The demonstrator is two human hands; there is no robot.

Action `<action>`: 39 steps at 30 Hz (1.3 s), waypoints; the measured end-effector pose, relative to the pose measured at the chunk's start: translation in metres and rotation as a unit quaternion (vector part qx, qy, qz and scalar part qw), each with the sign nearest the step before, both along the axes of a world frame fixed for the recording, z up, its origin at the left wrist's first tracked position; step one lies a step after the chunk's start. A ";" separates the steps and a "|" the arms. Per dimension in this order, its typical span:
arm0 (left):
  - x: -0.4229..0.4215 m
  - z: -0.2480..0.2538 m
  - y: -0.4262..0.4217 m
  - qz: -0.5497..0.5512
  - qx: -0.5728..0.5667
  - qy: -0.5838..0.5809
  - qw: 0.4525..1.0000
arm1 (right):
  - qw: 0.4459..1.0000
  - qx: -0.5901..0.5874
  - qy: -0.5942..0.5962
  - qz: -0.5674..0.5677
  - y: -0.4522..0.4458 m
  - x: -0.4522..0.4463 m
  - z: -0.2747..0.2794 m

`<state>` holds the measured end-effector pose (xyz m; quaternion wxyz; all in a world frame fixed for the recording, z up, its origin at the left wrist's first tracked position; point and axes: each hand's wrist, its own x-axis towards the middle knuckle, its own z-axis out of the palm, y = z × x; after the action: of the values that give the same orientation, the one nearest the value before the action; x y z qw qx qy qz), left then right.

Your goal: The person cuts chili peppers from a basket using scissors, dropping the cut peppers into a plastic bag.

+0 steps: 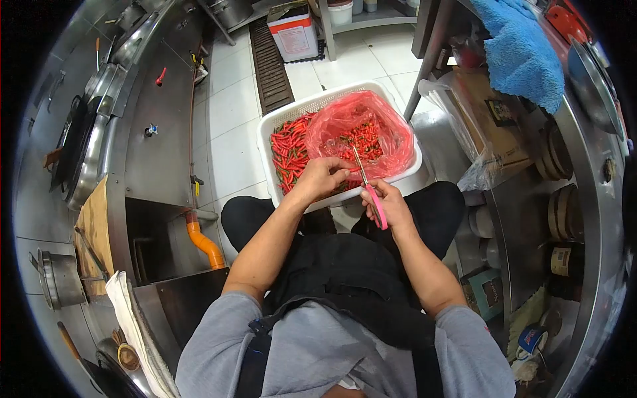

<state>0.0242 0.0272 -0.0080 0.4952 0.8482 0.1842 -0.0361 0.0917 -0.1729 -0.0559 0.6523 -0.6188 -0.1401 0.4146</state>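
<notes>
My left hand (pixel 324 177) pinches a red chili (pixel 353 170) over the front part of a white basket (pixel 267 161). My right hand (pixel 389 204) is closed on pink-handled scissors (pixel 376 204), whose blades point up and away beside the chili. Whole red chilies (pixel 289 150) fill the left side of the basket. On its right side sits a red plastic bag (pixel 399 137), open at the top, with cut chili pieces (pixel 369 140) inside. Both hands are at the near edge of the bag.
A floor drain grate (pixel 270 66) and a square tin (pixel 294 40) lie beyond the basket. Steel cabinets (pixel 159 113) stand on the left. At the right are a blue towel (pixel 521 50), a plastic-wrapped cardboard box (pixel 488 119) and shelves with dishes.
</notes>
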 end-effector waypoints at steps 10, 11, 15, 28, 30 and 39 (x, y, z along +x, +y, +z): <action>-0.003 -0.012 -0.001 0.048 0.039 -0.025 0.998 | 1.000 -0.009 0.003 -0.020 -0.010 -0.014 -0.015; -0.002 -0.012 -0.003 0.048 0.039 -0.025 0.998 | 1.000 0.011 -0.014 -0.026 -0.009 -0.015 -0.018; 0.000 -0.018 -0.009 0.013 0.034 -0.054 0.998 | 0.999 0.015 -0.012 -0.028 -0.001 -0.007 -0.010; -0.002 -0.020 -0.007 0.062 0.086 -0.067 0.992 | 0.999 -0.038 0.016 -0.001 -0.018 -0.014 -0.006; -0.001 -0.021 -0.010 0.054 0.076 -0.070 0.993 | 1.000 -0.025 0.017 -0.007 -0.015 -0.016 -0.010; -0.002 -0.023 -0.017 0.050 0.053 -0.132 0.989 | 1.000 -0.008 -0.020 0.009 0.003 -0.001 -0.003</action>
<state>0.0226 0.0106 -0.0315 0.4707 0.8603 0.1611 0.1106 0.0907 -0.1696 -0.0590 0.6409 -0.6310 -0.1550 0.4088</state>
